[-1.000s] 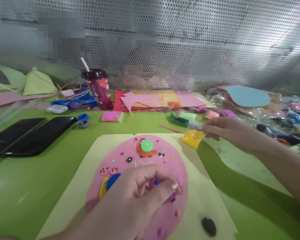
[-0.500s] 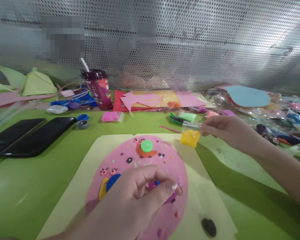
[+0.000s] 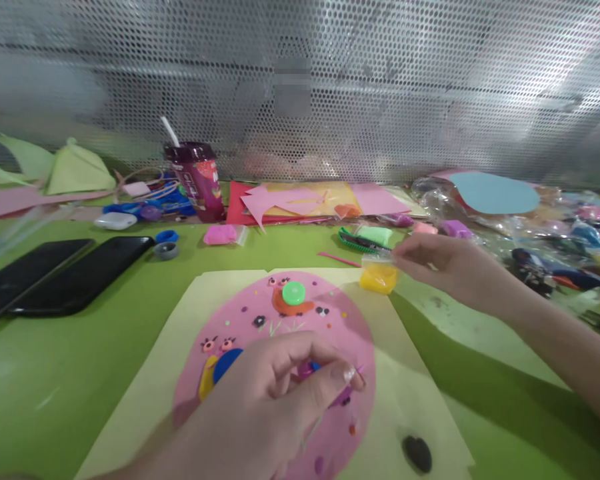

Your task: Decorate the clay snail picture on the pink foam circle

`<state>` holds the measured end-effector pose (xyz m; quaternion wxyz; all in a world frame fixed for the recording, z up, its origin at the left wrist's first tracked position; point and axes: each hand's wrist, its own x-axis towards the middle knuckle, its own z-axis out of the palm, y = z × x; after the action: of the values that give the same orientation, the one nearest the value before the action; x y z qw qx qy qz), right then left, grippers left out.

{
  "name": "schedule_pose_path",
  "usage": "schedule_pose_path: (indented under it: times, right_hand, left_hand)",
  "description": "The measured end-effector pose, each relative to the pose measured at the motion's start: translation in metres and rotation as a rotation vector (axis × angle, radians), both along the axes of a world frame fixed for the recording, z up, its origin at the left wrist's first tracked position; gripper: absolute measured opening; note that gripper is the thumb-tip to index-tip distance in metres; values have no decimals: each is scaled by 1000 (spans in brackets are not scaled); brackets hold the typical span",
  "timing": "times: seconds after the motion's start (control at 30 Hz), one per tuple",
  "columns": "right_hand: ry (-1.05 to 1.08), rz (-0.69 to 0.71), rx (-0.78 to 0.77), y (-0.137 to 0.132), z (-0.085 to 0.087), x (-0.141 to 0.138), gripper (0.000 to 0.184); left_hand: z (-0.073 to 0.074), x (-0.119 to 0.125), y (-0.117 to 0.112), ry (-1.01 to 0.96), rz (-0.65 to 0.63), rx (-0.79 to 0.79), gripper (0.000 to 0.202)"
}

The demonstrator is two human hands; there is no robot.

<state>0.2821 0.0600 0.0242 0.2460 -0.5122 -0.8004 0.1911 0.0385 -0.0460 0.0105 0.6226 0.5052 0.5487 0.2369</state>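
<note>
My left hand (image 3: 275, 393) rests over the lower part of a pink paper disc (image 3: 330, 327), fingers pinched on a thin pink stick and small bits of blue and purple clay. The disc lies on a pale yellow sheet (image 3: 405, 373) and carries clay figures, among them an orange and green snail (image 3: 293, 298) and a blue and yellow shape (image 3: 217, 367). My right hand (image 3: 443, 263) reaches in from the right and pinches the top of a small clear bag of yellow clay (image 3: 377, 277), held just above the sheet's far right corner.
Two black phones (image 3: 55, 273) lie at left on the green table (image 3: 55, 373). A maroon cup with a straw (image 3: 197, 180), coloured papers (image 3: 305, 197), a pink clay bag (image 3: 220, 233) and several clay bags (image 3: 555, 233) line the back. A black clay lump (image 3: 417, 453) sits on the sheet.
My right hand has carried the yellow clay bag leftward and slightly down, toward the sheet's corner. My left hand has stayed in place on the disc.
</note>
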Motion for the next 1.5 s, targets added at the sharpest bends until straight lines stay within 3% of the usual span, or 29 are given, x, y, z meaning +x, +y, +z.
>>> schedule_pose_path:
  times: [0.33, 0.8, 1.13, 1.5]
  right_hand:
    - [-40, 52, 178, -4, -2, -3, 26]
    - [-64, 48, 170, -3, -4, -3, 24]
    - [-24, 36, 175, -3, -3, -3, 34]
    - [-46, 153, 195, -6, -1, -6, 15]
  left_hand:
    - [-1, 0, 0, -28, -13, -21, 25]
    - [-1, -1, -1, -4, -17, -14, 28]
    - [1, 1, -1, -9, 21, -2, 26]
    - [-1, 0, 0, -25, -14, 6, 27]
